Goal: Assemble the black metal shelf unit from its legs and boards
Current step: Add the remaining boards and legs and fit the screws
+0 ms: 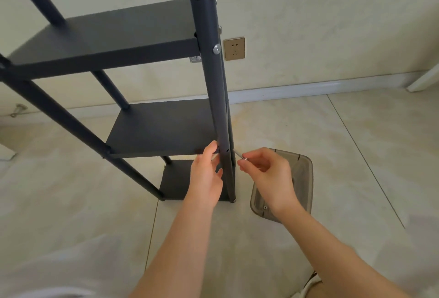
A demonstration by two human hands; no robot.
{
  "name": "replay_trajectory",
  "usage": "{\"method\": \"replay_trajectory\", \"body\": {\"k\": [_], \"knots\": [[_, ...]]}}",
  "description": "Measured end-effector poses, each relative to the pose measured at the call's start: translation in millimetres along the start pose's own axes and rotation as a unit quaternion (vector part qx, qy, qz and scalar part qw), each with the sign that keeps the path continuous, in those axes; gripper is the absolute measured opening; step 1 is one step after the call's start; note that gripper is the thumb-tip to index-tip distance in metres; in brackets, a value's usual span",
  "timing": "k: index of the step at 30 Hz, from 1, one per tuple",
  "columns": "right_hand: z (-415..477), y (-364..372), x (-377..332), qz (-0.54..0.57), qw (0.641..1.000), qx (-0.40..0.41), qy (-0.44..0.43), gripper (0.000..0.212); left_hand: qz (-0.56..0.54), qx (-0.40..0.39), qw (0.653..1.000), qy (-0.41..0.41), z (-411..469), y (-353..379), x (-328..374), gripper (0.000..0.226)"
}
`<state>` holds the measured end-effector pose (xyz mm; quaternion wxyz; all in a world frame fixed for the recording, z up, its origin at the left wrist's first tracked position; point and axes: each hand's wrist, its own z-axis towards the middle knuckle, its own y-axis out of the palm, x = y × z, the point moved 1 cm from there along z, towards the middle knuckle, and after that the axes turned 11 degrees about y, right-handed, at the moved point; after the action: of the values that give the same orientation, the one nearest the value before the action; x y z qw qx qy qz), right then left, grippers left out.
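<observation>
**Middle board's corner bolt about to go in**

The right hand's (266, 175) thumb and forefinger pinch a small silvery bolt (239, 155). Its tip is aimed at the nearest leg (212, 88) and stops just short of it, with the other fingers loosely curled behind. On the other side of that leg, the left hand (206, 175) lies with fairly straight fingers against the front right corner of the middle board (164, 126). It seems to steady the board rather than grip it (the leg hides part of the fingertips, so I cannot be sure). A small bare hole (227, 150) shows in the leg at this board's height.

Further out, the shelf unit stands upright on the tiled floor (344, 145). The top board (107, 38) is already fixed to the same leg by a silver bolt head (216, 48), and the bottom board (177, 179) sits low by the feet. A smoky plastic tray (303, 176) lies on the floor just beside the front right foot.

By my reading the frame is mostly together. This corner of the middle board is left to fasten, and so perhaps are joints that cannot be seen from here.
</observation>
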<state>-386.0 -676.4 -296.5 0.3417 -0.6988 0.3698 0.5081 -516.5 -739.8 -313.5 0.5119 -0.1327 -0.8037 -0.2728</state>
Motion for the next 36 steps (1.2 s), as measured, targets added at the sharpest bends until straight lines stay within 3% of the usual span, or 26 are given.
{"method": "replay_trajectory", "body": {"k": [9,16,36], "knots": [[-7.3,17.2,6.7,0.069,0.997,-0.044,0.003,0.018,-0.052,0.004,0.999,0.004,0.2,-0.3,-1.3,0.022],[-2.6,14.8,9.3,0.119,0.991,-0.045,0.029,0.016,-0.018,0.014,1.000,0.018,0.9,-2.0,-3.0,0.023],[11.1,27.8,-2.6,0.074,0.996,-0.043,0.017,0.009,-0.022,0.011,0.999,0.036,-2.1,-1.5,-1.4,0.015]]}}
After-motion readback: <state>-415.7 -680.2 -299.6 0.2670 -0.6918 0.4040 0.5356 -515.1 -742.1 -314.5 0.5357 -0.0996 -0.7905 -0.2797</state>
